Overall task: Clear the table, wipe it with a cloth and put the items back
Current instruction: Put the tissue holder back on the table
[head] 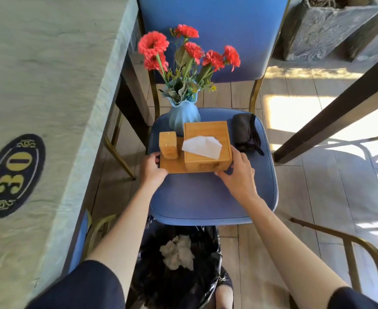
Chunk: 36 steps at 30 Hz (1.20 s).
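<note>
The left hand point(153, 169) and right hand point(237, 175) each grip one end of the wooden tray point(172, 166), fingers curled. It is on the blue chair point(206, 197), just before the vase point(183, 118)

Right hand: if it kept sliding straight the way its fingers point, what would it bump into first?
The wooden tissue box: the right hand holds its near right corner, so there is no gap. Pushed further, the box would probably slide toward the blue vase behind it, though depth is unclear.

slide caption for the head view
The left hand and right hand grip a wooden tray with tissue box on a blue chair seat, beside a blue flower vase.
</note>
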Tool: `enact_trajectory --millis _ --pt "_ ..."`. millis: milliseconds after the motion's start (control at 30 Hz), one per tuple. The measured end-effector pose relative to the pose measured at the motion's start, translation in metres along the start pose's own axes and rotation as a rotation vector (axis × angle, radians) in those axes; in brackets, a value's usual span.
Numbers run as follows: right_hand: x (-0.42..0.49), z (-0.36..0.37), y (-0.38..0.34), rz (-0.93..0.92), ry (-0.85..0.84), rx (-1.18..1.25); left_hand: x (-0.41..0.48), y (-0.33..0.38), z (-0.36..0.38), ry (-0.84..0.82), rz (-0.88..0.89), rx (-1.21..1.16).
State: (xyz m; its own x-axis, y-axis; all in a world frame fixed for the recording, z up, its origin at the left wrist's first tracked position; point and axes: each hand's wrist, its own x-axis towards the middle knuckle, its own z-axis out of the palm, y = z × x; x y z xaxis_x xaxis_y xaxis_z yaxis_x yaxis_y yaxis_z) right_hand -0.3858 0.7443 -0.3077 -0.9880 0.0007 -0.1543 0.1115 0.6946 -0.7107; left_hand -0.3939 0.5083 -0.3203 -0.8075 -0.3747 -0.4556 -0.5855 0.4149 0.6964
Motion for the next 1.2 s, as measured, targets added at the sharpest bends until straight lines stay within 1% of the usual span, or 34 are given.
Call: enact_trajectory --millis 67,200,433,567,667,833,967,1033,1200 --pt "0.002 0.000 0.001 -0.004 -0.005 0.047 0.006 0.003 -0.002 -0.043 0.000 0.006" --pt "0.001 0.001 -0.006 -0.026 0.030 0.100 0.012 0.009 -0.001 -0.078 -0.085 0.016" --pt "-0.010 -0.007 -0.006 -0.103 0.074 0.033 -0.002 0.006 -0.001 -0.101 -0.097 0.010" --pt "-0.026 -0.019 -0.007 -0.092 0.116 0.050 -0.022 0.012 -0.004 -0.074 -0.034 -0.039" --pt "-0.049 -0.039 -0.010 -0.058 0.157 0.067 -0.047 0.029 -0.007 -0.069 0.048 -0.027" --pt "-0.104 -0.090 -0.031 -0.039 0.220 0.047 -0.108 0.063 -0.023 -0.124 0.148 -0.030" --pt "-0.143 -0.125 -0.059 -0.046 0.263 0.021 -0.156 0.082 -0.047 -0.141 0.190 -0.033" --pt "-0.158 -0.140 -0.076 -0.057 0.282 0.023 -0.177 0.091 -0.065 -0.126 0.215 -0.040" --pt "-0.185 -0.176 -0.131 -0.167 0.321 -0.020 -0.225 0.116 -0.119 -0.075 0.283 -0.091"
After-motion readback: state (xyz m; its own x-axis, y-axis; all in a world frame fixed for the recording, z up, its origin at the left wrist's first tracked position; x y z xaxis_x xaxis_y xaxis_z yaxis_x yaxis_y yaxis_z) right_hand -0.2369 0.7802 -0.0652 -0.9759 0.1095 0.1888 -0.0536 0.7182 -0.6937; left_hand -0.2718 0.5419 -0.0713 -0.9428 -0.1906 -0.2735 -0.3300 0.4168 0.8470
